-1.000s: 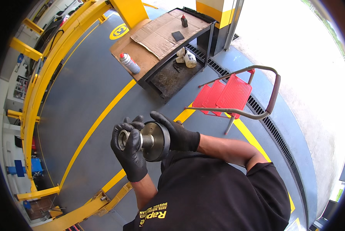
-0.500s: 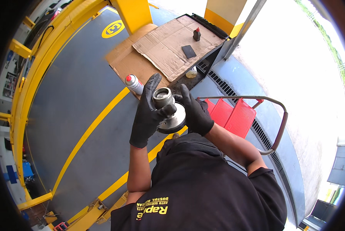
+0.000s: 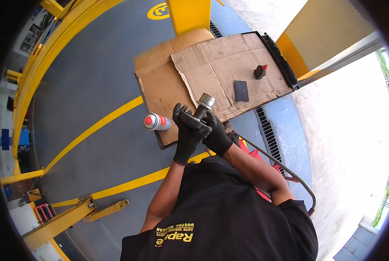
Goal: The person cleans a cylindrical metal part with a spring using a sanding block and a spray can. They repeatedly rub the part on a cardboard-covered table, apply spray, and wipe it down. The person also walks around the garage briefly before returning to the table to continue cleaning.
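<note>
A metal car part (image 3: 206, 102) with a bright cylindrical top, a ribbed neck and a wide round flange is raised over the near edge of the table. My left hand (image 3: 187, 137), in a black glove, cups the flange from below and the left side. On the right side, my gloved right hand (image 3: 217, 135) has its fingers closed against the flange and neck. Part of the flange is hidden by the gloves. Left of my hands, a spray can (image 3: 156, 122) with a red cap stands near the table's edge.
Cardboard sheets (image 3: 216, 63) cover the table. On them are a small black bottle (image 3: 260, 72) with a red tip and a dark flat rectangular piece (image 3: 241, 91). A yellow post (image 3: 189, 16) rises behind. A red seat with a metal frame (image 3: 285, 174) stands to my right.
The metal part has tipped, showing its side and neck instead of its open top. My view has turned and come closer to the table. Both hands keep their hold.
</note>
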`<state>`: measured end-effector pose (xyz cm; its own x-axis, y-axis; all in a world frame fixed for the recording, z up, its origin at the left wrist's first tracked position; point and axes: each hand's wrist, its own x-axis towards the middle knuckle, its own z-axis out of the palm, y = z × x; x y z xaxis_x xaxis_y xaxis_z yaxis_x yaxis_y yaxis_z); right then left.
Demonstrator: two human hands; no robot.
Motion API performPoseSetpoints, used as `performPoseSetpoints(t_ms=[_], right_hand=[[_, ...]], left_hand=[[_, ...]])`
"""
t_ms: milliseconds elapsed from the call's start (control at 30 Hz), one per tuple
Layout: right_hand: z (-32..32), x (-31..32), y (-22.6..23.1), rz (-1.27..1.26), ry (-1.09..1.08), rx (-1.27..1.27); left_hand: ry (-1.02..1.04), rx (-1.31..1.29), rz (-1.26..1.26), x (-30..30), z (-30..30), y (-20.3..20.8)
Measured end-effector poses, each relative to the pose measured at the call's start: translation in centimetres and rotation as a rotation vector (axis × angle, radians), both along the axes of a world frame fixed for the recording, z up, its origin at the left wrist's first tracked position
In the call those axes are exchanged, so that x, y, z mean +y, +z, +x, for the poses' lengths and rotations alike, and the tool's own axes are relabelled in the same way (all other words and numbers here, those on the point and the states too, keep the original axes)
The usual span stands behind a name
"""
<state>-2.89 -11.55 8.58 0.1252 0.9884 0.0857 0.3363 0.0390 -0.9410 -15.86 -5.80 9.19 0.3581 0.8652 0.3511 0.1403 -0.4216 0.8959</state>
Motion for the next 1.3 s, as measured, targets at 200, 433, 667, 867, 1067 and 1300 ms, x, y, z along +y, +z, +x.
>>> performPoseSetpoints(t_ms=[200, 433, 667, 867, 1067, 1300], right_hand=[[8.0, 4.5, -4.5, -0.624, -0.065, 0.420], [23.6, 5.1, -5.8, -0.062, -0.291, -0.776], [24.3, 5.7, -8.0, -0.113, -0.240, -0.815], [24.6, 5.6, -8.5, 0.032, -0.219, -0.829], [24.8, 5.9, -8.9, 0.055, -0.195, -0.916], [24.3, 6.1, -9.0, 0.130, -0.152, -1.002]], left_hand=[[0.050, -0.107, -0.471, 3.5, 5.7, -4.5], [-0.083, 0.188, -0.214, 6.0, 8.3, -4.4], [-0.120, 0.145, -0.143, 5.2, 8.8, -5.4], [-0.027, 0.034, 0.053, 4.5, 9.3, -7.8], [-0.015, 0.012, 0.091, 4.6, 9.3, -8.3], [0.034, 0.053, 0.141, 4.3, 9.0, -8.0]])
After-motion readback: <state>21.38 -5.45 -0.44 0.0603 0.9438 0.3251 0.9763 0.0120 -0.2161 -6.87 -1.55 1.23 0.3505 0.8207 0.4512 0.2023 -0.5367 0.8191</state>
